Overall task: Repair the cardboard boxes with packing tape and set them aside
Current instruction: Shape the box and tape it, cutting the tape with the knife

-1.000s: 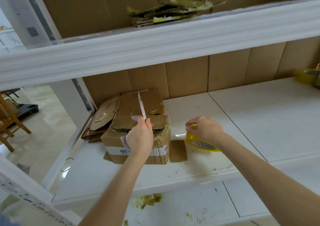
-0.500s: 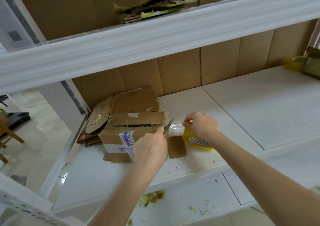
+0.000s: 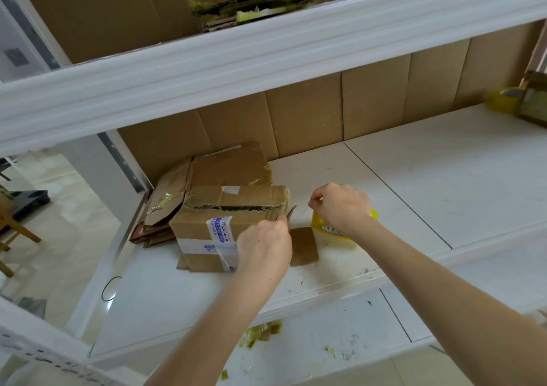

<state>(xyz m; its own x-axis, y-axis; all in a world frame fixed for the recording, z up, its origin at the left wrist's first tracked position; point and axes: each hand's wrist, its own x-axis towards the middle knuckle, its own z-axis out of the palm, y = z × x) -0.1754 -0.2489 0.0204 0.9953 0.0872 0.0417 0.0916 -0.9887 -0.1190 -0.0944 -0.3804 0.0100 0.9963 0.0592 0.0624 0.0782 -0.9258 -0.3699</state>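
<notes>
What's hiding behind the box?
Flat cardboard pieces lie stacked behind the box. The box covers their near parts, so I cannot count them.

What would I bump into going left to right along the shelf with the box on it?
Flattened cardboard pile → cardboard box → small cardboard scrap → yellow tape roll → second yellow roll, far right.

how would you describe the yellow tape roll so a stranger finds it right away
Look at the white middle shelf, where a taped box stands at the left. Just right of it, past a small flat cardboard piece, the roll lies under the right hand. It is the only yellow thing near the box.
</notes>
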